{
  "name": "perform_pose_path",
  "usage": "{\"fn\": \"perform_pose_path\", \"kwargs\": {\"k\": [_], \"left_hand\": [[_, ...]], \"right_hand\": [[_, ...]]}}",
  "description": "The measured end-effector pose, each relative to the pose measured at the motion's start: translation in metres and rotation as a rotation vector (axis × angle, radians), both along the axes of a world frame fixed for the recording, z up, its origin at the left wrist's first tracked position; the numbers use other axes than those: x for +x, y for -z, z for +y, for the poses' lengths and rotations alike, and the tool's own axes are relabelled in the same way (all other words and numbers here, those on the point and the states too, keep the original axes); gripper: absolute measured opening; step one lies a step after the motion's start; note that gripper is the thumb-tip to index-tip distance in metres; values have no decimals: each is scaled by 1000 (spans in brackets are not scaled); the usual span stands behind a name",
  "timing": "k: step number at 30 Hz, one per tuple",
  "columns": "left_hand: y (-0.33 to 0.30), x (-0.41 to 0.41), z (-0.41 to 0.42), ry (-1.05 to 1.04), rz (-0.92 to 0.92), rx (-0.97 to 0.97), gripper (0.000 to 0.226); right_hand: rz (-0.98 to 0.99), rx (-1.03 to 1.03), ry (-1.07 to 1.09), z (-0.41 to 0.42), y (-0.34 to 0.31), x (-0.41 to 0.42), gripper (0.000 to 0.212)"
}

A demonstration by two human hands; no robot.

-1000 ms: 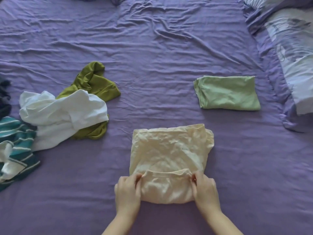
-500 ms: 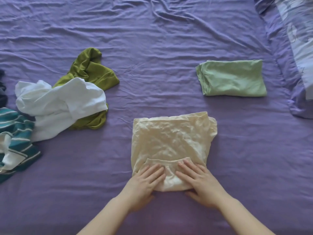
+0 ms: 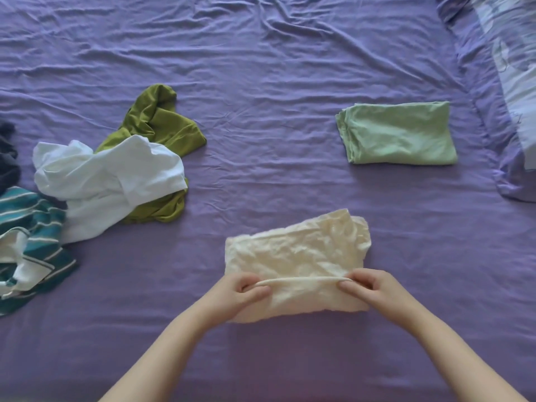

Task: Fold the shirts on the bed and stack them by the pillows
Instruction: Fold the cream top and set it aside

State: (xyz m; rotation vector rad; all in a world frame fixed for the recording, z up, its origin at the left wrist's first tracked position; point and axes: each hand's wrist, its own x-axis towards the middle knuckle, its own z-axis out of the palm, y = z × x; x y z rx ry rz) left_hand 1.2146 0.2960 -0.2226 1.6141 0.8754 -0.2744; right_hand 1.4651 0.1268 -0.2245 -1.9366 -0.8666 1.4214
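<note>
Cream shirt (image 3: 295, 256) half-folded, near bed (image 3: 261, 82) front edge. Pinched at fold by L hand (image 3: 246, 288) & R hand (image 3: 368, 285). Green folded shirt (image 3: 397, 133) by pillow (image 3: 516, 91).

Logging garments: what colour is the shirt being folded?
Pale cream-yellow crinkled fabric shirt, clearest in the head view.

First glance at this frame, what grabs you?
Front and centre, both hands, left hand and right hand, pinch the near fold of a crumpled cream shirt on the purple bedsheet. To the far right a neatly folded light green shirt lies near the pillow. At left sits an unfolded heap: white shirt over olive shirt, beside a teal striped shirt.
</note>
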Motion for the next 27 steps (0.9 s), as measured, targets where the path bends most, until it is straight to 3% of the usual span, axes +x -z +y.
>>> {"fn": "perform_pose_path", "kwargs": {"k": [2,6,13,16,18,22,25,27], "left_hand": [[0,3,3,-44,12,10,37],[12,11,16,-172,155,294,38],[33,32,39,-323,316,526,8],[42,37,34,-454,335,624,43],[41,36,22,-614,345,519,68],[35,30,5,-820,335,215,93],[32,31,10,-922,349,82,85],[30,34,18,-977,308,-42,61]], "right_hand": [[-74,-1,21,6,-3,2,25],[-346,-3,110,38,2,6,18],[-803,30,-70,111,34,9,21],[-917,109,21,111,43,8,31],[-890,91,196,96,43,5,45],[-580,-156,345,59,44,-3,78],[-434,-135,455,58,40,-9,83],[-365,-127,519,66,37,-13,80]]}}
